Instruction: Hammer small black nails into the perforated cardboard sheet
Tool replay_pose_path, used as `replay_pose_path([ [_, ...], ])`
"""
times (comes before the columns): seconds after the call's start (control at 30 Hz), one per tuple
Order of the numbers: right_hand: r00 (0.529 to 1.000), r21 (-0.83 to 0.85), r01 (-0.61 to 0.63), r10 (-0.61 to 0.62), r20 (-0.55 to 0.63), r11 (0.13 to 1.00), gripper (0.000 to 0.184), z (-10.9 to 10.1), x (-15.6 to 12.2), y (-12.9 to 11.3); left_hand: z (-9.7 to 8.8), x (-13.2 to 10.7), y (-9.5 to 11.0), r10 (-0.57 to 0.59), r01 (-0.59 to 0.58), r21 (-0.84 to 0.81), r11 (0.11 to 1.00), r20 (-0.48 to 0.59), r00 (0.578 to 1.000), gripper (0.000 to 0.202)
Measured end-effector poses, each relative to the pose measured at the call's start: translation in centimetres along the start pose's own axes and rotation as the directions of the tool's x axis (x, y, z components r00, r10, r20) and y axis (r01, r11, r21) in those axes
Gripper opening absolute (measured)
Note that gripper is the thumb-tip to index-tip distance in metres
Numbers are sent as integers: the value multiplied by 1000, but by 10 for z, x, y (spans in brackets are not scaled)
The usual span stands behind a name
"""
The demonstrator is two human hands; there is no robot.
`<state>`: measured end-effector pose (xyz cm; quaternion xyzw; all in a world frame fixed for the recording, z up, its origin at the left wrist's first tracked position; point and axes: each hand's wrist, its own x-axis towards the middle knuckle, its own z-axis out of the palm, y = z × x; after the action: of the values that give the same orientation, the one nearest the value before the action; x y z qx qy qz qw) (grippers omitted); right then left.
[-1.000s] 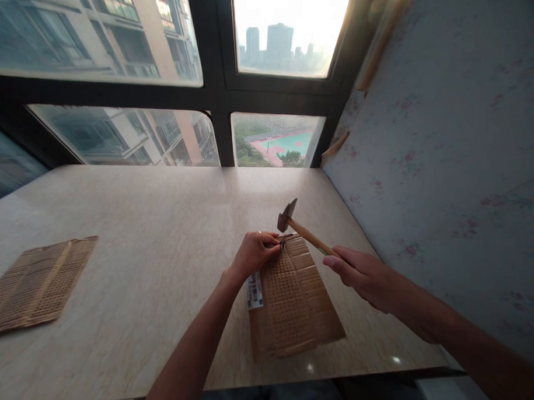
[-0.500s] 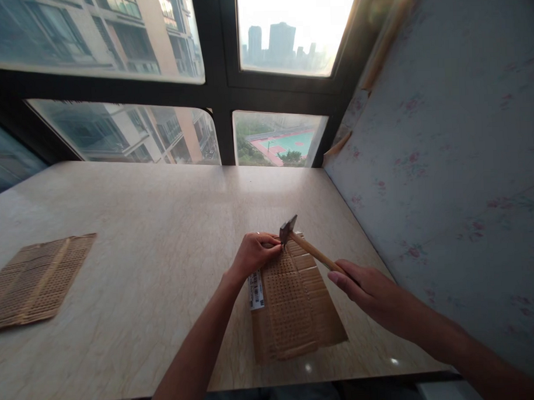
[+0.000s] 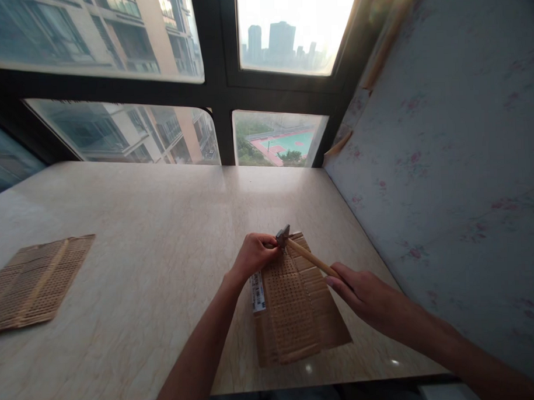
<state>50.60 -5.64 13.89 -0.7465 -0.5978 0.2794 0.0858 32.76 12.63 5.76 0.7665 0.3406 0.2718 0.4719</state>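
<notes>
My right hand (image 3: 356, 287) is wrapped round the wooden handle of a hammer (image 3: 310, 257). The hammer's metal head is at the fingertips of my left hand (image 3: 255, 251), over the far end of a piece of cardboard (image 3: 292, 307). Those left fingers are pinched together; whatever they hold is too small and hidden by the hammer head. Rows of small holes or dents cover the middle of the cardboard, which lies flat near the front edge. A white printed label (image 3: 257, 292) is on its left side, just below my left hand.
A second piece of ridged cardboard (image 3: 42, 283) lies at the far left of the marble-patterned countertop (image 3: 163, 227). Dark-framed windows (image 3: 226, 90) stand along the back. A wall with flowered paper (image 3: 445, 159) bounds the right side, its paper peeling by the window.
The hammer head has come down and slightly left to my left fingertips, and my right hand has shifted a little with it. The cardboard has slid slightly nearer; my left hand barely moves.
</notes>
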Motion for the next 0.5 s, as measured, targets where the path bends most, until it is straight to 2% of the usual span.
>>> replay_pose_path([
  [0.13, 1000, 23, -5, 5, -5, 1000, 37, -1, -1, -2, -1, 0, 2, -44, 44, 1, 999, 11, 999, 18],
  [0.3, 1000, -26, 6, -5, 2, 1000, 34, -1, 1, -1, -1, 1, 5, -74, 74, 7, 997, 29, 997, 17],
  [0.5, 1000, -41, -5, 4, -27, 999, 35, -1, 3, -2, -2, 1, 9, -79, 79, 8, 997, 11, 997, 20],
])
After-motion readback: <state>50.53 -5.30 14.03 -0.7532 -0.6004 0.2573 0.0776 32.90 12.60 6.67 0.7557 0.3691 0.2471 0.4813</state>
